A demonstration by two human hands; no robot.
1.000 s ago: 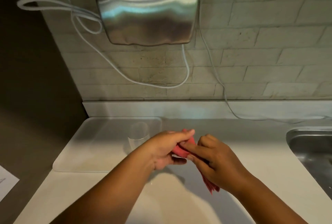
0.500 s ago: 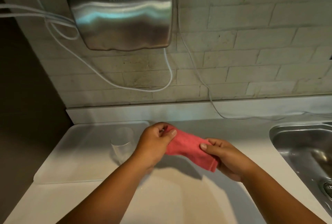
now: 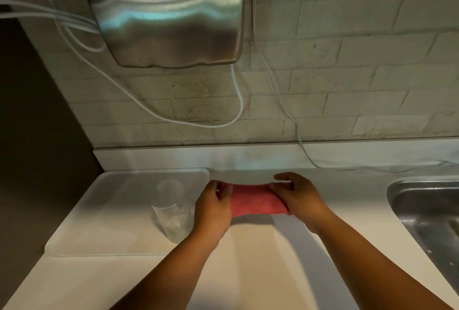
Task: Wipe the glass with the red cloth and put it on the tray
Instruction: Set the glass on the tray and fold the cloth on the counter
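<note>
Red cloth (image 3: 255, 200) stretched flat between both hands above table (image 3: 248, 272). Left hand (image 3: 213, 206) pinched on cloth's left end; right hand (image 3: 296, 195) clamped on right end. Glass (image 3: 171, 210) upright on tray (image 3: 104, 210), near tray's right edge, just left of left hand, untouched. Count: one glass, one cloth, one tray.
</note>
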